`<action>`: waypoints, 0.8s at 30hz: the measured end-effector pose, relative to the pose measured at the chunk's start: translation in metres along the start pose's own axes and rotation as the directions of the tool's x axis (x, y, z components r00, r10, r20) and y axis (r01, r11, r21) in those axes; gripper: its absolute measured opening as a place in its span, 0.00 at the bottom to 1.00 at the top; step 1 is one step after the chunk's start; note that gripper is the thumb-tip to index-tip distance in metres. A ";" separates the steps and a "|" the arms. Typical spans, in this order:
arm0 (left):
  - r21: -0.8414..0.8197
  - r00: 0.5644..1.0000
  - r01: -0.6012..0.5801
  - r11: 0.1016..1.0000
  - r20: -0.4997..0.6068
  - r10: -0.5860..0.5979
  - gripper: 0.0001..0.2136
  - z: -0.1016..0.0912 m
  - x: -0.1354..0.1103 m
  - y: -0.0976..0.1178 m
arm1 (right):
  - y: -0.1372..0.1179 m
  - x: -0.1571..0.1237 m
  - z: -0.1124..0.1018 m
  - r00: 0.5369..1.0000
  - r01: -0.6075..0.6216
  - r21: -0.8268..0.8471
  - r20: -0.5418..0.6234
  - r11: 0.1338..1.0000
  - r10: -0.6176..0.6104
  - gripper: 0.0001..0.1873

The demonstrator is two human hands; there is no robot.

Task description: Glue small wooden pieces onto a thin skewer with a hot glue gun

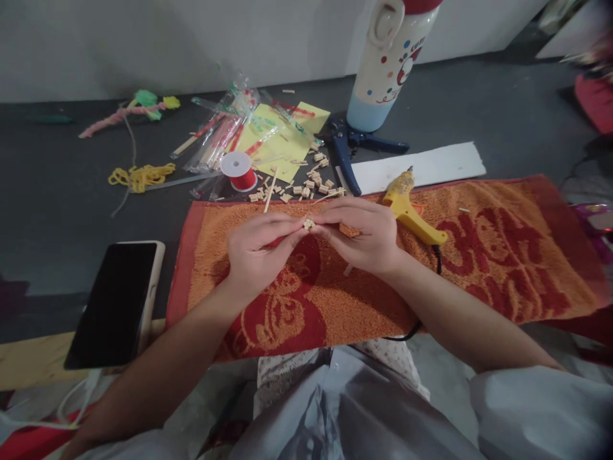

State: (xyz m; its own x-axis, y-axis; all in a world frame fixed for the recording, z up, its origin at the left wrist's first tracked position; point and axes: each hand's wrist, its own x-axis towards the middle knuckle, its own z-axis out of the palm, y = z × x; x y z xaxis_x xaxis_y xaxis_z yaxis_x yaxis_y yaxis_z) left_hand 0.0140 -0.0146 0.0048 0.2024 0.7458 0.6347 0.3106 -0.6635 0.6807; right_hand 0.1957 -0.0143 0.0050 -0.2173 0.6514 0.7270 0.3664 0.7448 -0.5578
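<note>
Above the orange and red towel, my left hand and my right hand meet fingertip to fingertip. Between them they pinch a small bundle of short wooden stick pieces, its pale round ends facing me. Thumbs and forefingers are closed on it from both sides. Just beyond my fingers lie several cut wooden stick pieces and one longer thin stick. A yellow glue gun rests on the towel, right of my right hand, its nozzle pointing away.
Behind the towel are a red thread spool, plastic-wrapped chopsticks, yellow paper, blue-handled cutters, a white board and a tall bottle. A phone lies at left, near yellow cord.
</note>
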 end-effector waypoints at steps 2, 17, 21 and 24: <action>0.002 1.000 0.013 1.000 -0.004 -0.012 0.07 0.000 0.000 0.001 | -0.001 0.000 0.000 1.000 -0.010 -0.013 0.004 1.000 0.010 0.04; -0.467 0.664 0.735 0.492 0.347 -0.662 0.10 0.004 0.006 -0.001 | 0.011 0.004 -0.005 0.992 0.075 -0.102 0.111 0.992 -0.063 0.09; -0.454 0.563 0.811 0.369 0.429 -0.706 0.10 0.001 0.011 0.005 | 0.012 0.003 -0.004 0.985 0.113 -0.090 0.138 0.990 -0.100 0.10; -0.462 0.530 0.826 0.323 0.440 -0.725 0.10 -0.001 0.014 0.007 | 0.009 0.008 -0.008 0.981 0.098 -0.093 0.177 0.991 -0.080 0.10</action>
State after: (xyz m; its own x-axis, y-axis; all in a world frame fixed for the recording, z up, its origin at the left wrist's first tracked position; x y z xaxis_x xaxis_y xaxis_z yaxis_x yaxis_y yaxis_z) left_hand 0.0176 -0.0090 0.0185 0.2909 0.9023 -0.3181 -0.1616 0.3741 0.9132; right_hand 0.2044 -0.0037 0.0093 -0.4023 0.6049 0.6872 0.4259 0.7881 -0.4444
